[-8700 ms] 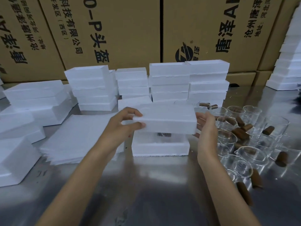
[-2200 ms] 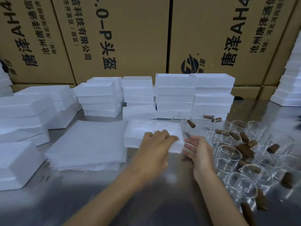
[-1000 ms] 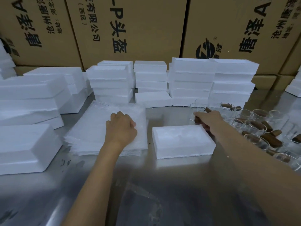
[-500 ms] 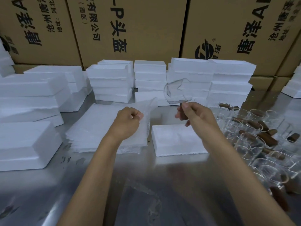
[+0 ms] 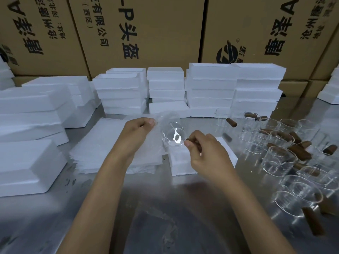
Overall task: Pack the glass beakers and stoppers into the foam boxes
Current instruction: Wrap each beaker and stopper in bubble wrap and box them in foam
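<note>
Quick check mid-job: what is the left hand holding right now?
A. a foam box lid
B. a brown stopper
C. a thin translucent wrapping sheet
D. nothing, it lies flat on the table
C. The left hand pinches a thin translucent sheet lifted off the sheet stack, next to the glass beaker that the right hand holds.

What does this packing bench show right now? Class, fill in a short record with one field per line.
Left hand: pinches a thin wrap sheet
Right hand: holds a glass beaker and a brown stopper
Under the hands: a closed foam box
Left of it: stack of wrap sheets
Right side: loose beakers and stoppers
Surface: metal table
</note>
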